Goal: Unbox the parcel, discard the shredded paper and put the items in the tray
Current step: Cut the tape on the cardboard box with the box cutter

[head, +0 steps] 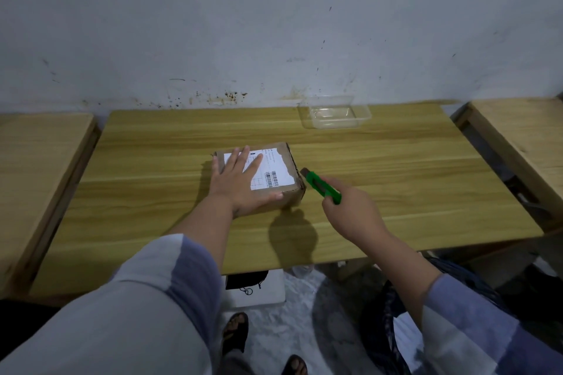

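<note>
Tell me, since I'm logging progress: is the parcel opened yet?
Still shut: parcel flaps lie flat under left hand.

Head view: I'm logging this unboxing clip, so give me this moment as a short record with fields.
parcel: brown cardboard box with white shipping label, closed, on the wooden table
left hand: flat on the box top, pressing it
right hand: grips green utility knife, blade tip at the box's right edge
tray: clear plastic tray, far side of table, nothing visible in it
</note>
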A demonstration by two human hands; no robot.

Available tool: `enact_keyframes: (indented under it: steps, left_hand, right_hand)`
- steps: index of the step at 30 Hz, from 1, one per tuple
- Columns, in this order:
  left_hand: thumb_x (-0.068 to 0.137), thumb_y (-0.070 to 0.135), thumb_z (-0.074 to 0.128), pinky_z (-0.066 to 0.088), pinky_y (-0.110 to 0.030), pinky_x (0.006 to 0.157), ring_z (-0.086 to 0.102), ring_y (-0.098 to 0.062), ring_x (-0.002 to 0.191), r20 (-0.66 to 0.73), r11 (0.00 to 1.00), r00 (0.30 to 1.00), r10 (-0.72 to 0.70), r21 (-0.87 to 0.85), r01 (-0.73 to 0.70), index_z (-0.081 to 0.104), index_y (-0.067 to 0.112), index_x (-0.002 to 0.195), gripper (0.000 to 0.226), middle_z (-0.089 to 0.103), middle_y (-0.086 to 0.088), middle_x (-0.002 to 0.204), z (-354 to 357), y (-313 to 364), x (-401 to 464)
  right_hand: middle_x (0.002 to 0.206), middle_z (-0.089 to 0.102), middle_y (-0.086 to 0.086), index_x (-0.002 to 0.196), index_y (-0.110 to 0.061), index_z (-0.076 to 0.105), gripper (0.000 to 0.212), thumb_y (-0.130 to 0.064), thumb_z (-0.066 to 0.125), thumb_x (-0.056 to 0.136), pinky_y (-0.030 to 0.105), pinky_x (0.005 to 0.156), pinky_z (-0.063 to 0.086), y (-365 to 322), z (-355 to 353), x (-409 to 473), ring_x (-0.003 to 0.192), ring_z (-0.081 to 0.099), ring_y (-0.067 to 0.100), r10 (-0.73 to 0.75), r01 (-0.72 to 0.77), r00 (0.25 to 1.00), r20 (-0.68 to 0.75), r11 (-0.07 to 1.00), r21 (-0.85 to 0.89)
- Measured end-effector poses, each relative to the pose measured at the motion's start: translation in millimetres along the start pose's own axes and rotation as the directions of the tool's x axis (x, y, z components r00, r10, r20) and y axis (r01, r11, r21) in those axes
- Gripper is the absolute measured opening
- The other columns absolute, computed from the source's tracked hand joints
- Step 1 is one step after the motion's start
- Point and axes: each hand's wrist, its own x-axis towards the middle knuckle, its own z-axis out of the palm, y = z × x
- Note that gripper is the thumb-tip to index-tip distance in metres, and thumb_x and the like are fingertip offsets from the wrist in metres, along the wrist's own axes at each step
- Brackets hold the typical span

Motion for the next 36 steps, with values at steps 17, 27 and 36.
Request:
enact_keyframes:
  steps: [17, 27, 36]
  left_hand:
    - [0.069, 0.072, 0.064, 0.014, -0.046, 0.119, 0.008, -0.019, 0.148, 0.057, 0.932, 0.997, -0.048, -0.357, 0.065, -0.008, 0.017, 0.152, 0.123, -0.001, 0.001, 0.161, 3.4, -68.5, -34.3]
    - [0.079, 0.058, 0.063, 0.005, -0.048, 0.119, -0.003, -0.015, 0.148, 0.097, 0.936, 0.995, 0.034, -0.353, 0.002, -0.011, 0.013, 0.151, 0.113, -0.007, -0.001, 0.161, -2.0, -75.7, -39.1]
    - [0.082, 0.046, 0.061, 0.006, -0.048, 0.118, -0.003, -0.012, 0.148, 0.143, 0.962, 0.989, 0.035, -0.274, 0.005, -0.013, 0.013, 0.151, 0.107, -0.003, 0.000, 0.162, -2.8, -82.3, -32.6]
  right_hand:
    - [0.119, 0.062, 0.012, 0.148, -0.032, 0.024, 0.058, -0.013, 0.039, 0.095, 0.029, 0.057, 0.041, -96.1, 69.3, 10.4, 0.078, 0.055, 0.023, -0.066, 0.066, 0.989, 0.135, 0.998, 0.002]
    - [0.115, 0.063, 0.016, 0.150, -0.024, 0.020, 0.061, -0.009, 0.040, 0.095, 0.031, 0.068, 0.040, -146.9, 106.4, 27.6, 0.102, 0.061, 0.032, -0.048, 0.077, 0.991, 0.124, 0.968, -0.241]
    - [0.119, 0.059, 0.016, 0.131, -0.010, 0.040, 0.037, -0.010, 0.040, 0.093, 0.031, 0.073, 0.036, -170.6, 110.4, 13.6, 0.110, 0.058, 0.033, -0.002, 0.054, 0.993, 0.121, 0.900, -0.432]
